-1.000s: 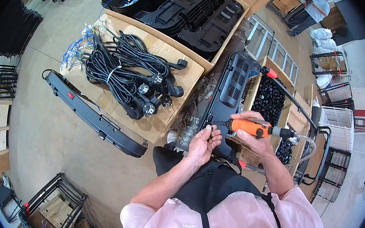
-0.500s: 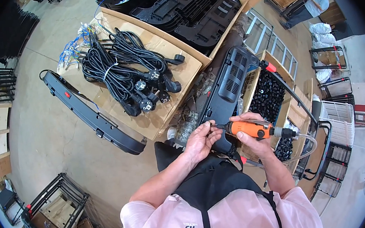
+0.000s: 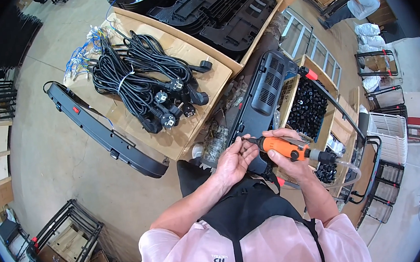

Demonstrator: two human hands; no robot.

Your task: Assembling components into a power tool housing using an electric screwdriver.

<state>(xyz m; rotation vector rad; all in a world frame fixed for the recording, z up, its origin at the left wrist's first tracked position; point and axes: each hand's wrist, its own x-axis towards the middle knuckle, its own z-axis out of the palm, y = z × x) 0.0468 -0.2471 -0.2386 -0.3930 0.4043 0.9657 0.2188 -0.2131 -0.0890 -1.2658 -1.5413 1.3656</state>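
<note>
An orange air screwdriver (image 3: 283, 147) with a clear hose at its rear end is gripped by my right hand (image 3: 295, 165). It lies almost level, its dark nose pointing left. My left hand (image 3: 234, 163) is at the tip of the bit, thumb and forefinger pinched together; whatever small thing they hold is too small to make out. Beneath both hands lies a long black plastic housing (image 3: 257, 121) with a raised vented cover (image 3: 270, 84). My hands and the screwdriver hide its near end.
Bundled black power cables (image 3: 127, 83) with plugs lie on a cardboard sheet (image 3: 210, 85) to the left. Behind stands a carton of black plastic panels (image 3: 204, 15). A wooden box (image 3: 309, 106) of small black parts is at right. A curved black housing (image 3: 103, 128) leans at left. Another person (image 3: 363, 5) stands far right.
My right hand and the screwdriver have shifted slightly left. My left hand's other fingers have loosened a little from the pinch. The far person has changed posture.
</note>
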